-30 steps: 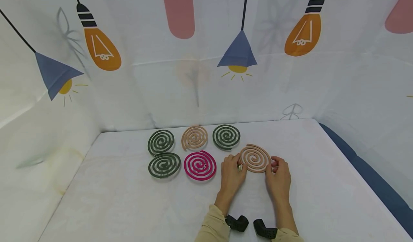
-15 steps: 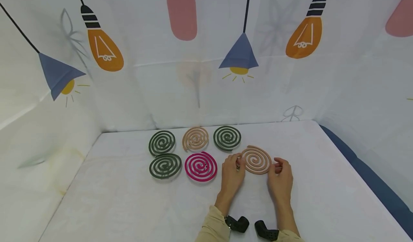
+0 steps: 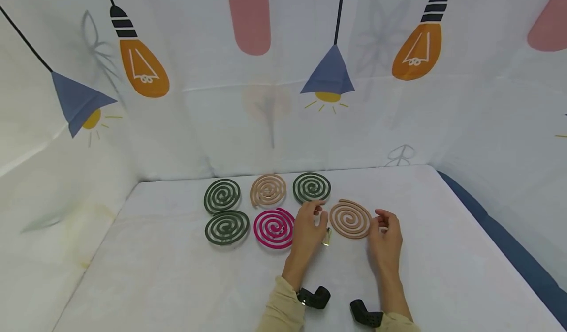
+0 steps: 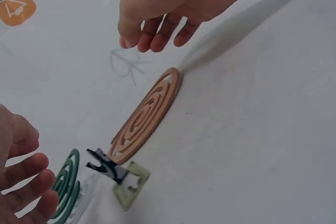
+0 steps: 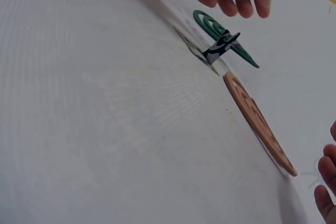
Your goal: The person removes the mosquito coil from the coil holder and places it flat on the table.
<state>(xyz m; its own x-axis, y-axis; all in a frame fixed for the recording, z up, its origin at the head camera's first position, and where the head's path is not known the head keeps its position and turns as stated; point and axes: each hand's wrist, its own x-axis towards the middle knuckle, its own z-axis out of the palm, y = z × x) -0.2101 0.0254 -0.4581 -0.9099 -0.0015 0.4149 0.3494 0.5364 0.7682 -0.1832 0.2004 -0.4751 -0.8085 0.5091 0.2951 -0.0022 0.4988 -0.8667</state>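
A tan mosquito coil (image 3: 350, 219) lies between the two hands in the head view. Just to its left is a small metal coil stand (image 3: 327, 237). In the left wrist view the stand (image 4: 126, 192) has a flat base and a dark upright prong close to the coil's end; whether they touch is unclear. My left hand (image 3: 307, 228), fingers loosely bent and holding nothing, is left of the stand, in front of a green coil (image 3: 311, 187) and partly over a magenta coil (image 3: 272, 228). My right hand (image 3: 385, 238) hovers beside the tan coil's right edge with relaxed fingers.
Behind and left are another tan coil (image 3: 267, 190) and two green coils, one at the back (image 3: 221, 196) and one nearer (image 3: 227, 227). All lie on a white table (image 3: 177, 283), with a printed cloth wall (image 3: 199, 125) behind it.
My left hand has let go at the tan coil's left edge and moved left, exposing the metal stand. My right hand has drawn slightly away from the coil, which stays in place.
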